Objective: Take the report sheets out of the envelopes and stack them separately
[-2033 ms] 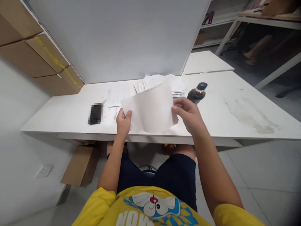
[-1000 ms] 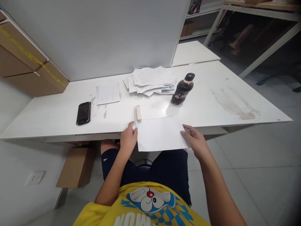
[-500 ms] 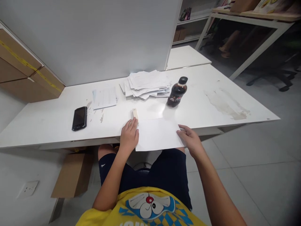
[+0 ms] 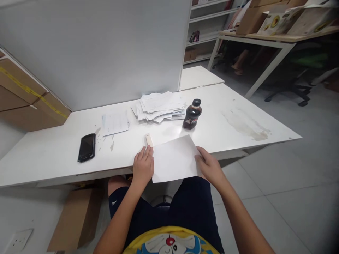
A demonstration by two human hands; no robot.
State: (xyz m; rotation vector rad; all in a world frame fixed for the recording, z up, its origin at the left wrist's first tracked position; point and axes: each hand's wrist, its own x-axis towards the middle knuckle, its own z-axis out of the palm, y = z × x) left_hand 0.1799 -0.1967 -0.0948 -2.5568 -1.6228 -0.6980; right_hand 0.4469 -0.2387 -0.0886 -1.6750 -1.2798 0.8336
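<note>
A blank white sheet of paper (image 4: 173, 160) reaches over the desk's front edge, its far right corner angled up. My right hand (image 4: 210, 167) pinches its right edge between thumb and fingers. At the sheet's left edge, my left hand (image 4: 143, 165) lies flat with fingers stretched forward. Its fingertips touch the near end of a small cream-coloured, narrow block (image 4: 148, 139), whose exact kind I cannot make out. Whether the left thumb grips the paper's edge is unclear.
Behind the sheet lies an untidy paper stack (image 4: 160, 107), with a dark cola bottle (image 4: 192, 114) upright beside it. Further left are a few loose papers (image 4: 115, 123) and a black handheld device (image 4: 87, 147). A grey partition (image 4: 119, 53) backs the desk; cardboard boxes (image 4: 34, 113) stand left.
The view has tilted up slightly, so the desk sits lower. The sheet's right side has turned and lifted in my right hand. My left hand stays by the cream block.
</note>
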